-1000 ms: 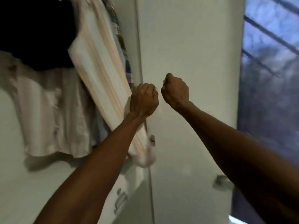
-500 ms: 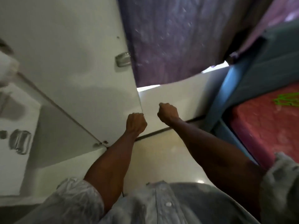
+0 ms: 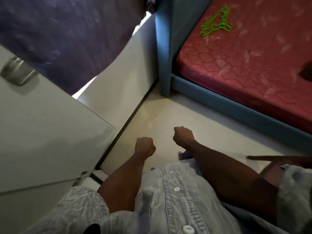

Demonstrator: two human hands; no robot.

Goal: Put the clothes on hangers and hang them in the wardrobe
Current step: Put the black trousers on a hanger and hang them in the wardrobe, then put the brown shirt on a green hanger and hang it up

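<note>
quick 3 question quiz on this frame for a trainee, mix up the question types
1. True or false: the left hand is holding a hanger.
2. Where do the green hangers lie? A) on the floor B) on the red mattress C) on the wardrobe door
3. Fill in: both hands, the right hand too, are closed into ____ over the floor.

Key: 1 false; 2 B; 3 fists

A red quilted mattress (image 3: 244, 53) sits in a blue bed frame (image 3: 219, 102) at the upper right, with a cluster of green plastic hangers (image 3: 217, 22) lying on its far part, while the frame stands on a pale glossy floor (image 3: 160, 119).
</note>
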